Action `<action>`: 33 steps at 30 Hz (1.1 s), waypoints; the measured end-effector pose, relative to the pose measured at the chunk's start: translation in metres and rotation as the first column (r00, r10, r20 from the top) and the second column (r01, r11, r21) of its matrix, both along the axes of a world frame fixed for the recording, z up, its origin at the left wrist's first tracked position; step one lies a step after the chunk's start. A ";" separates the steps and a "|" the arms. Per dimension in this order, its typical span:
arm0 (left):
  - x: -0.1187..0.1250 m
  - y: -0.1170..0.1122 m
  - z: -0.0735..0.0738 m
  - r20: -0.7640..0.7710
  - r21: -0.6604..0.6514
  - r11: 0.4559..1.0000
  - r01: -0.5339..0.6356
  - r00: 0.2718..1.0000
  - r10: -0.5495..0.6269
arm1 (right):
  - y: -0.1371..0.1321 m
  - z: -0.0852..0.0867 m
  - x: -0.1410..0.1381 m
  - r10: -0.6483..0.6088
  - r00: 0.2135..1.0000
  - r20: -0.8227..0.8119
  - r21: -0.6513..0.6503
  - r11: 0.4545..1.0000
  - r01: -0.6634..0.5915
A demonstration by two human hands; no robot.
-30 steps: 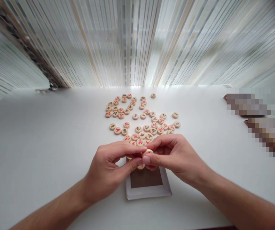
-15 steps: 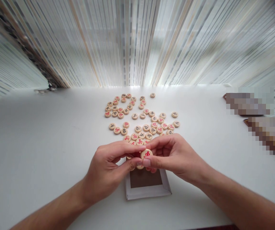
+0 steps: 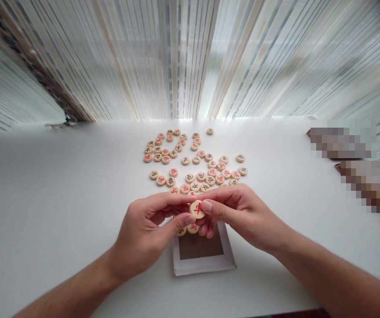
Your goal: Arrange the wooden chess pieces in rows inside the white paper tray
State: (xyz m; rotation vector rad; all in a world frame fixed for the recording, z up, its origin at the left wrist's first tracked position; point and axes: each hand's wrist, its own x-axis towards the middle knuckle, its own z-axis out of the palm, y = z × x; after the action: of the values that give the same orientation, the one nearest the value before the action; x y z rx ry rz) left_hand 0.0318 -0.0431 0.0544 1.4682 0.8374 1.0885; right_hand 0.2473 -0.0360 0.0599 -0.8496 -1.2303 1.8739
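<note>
Between my two hands is a round, pale xiangqi piece with a red character facing me. My left hand is closed on its left side with fingertips and thumb. From the right, my right hand pinches it, thumb on its face. Below them lies a shallow box with a white rim and brown bottom; its far part is hidden by my hands. Inside it, a piece with a red character and one with a dark character show under my fingers.
Many more xiangqi pieces, marked red or black, lie face up on the white table beyond my hands. Two blurred-out brown objects are at the right. A string curtain hangs behind the table.
The piece in my hands has turned, its red character now at another angle, and moved slightly left and up. My right thumb has risen onto its face. More of the pieces in the box shows.
</note>
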 end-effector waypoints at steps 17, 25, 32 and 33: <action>-0.002 -0.001 -0.008 -0.158 0.290 0.956 0.034 0.987 0.013 | -0.006 -0.004 -0.005 -0.122 0.988 0.093 -0.066 0.989 0.128; -0.002 -0.002 -0.006 -0.094 0.224 0.974 0.010 0.995 0.012 | -0.005 -0.002 -0.004 -0.133 0.989 0.056 0.114 0.985 0.126; 0.001 -0.001 -0.003 0.001 0.088 0.993 -0.075 0.997 0.075 | -0.002 -0.004 -0.003 -0.091 0.996 0.001 0.139 0.986 0.090; 0.001 -0.001 -0.002 0.008 0.072 0.994 -0.081 0.997 0.081 | -0.002 -0.004 -0.003 -0.087 0.996 -0.006 0.137 0.987 0.087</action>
State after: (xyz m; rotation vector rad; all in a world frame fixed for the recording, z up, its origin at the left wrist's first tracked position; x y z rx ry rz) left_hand 0.0326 -0.0440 0.0521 1.5014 0.8685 1.1936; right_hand 0.2448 -0.0384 0.0558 -0.8159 -1.2854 1.6993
